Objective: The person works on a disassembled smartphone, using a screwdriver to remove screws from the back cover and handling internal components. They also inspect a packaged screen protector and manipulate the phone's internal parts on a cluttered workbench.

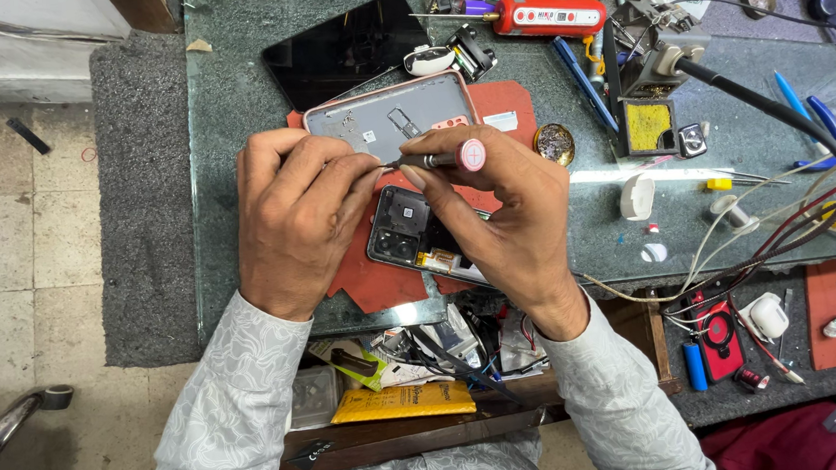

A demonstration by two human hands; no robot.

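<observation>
Phone, opened and lying on a red mat near the front edge of the bench, is mostly covered by both hands, so I can make out only its dark camera block and a strip of board with a yellow part below it. My left hand curls over the phone's left side, fingers bunched together toward the screwdriver; what they press on I cannot tell. My right hand pinches the screwdriver shaft between thumb and fingers, its round white and red cap pointing up at me, and its tip is lost behind the left fingers. Just behind the hands lies a grey back cover with a pink rim, its lower edge hidden by my knuckles, and beyond that a black screen lies flat. To the right sit a small round tin, a soldering stand with a yellow sponge, and a thick black cable arcing across toward the right edge. A red tool with a white label lies along the back, cut off by clutter. Below the bench edge, a flat yellow packet rests on an open drawer among tangled wires, partly shaded by my sleeves.
</observation>
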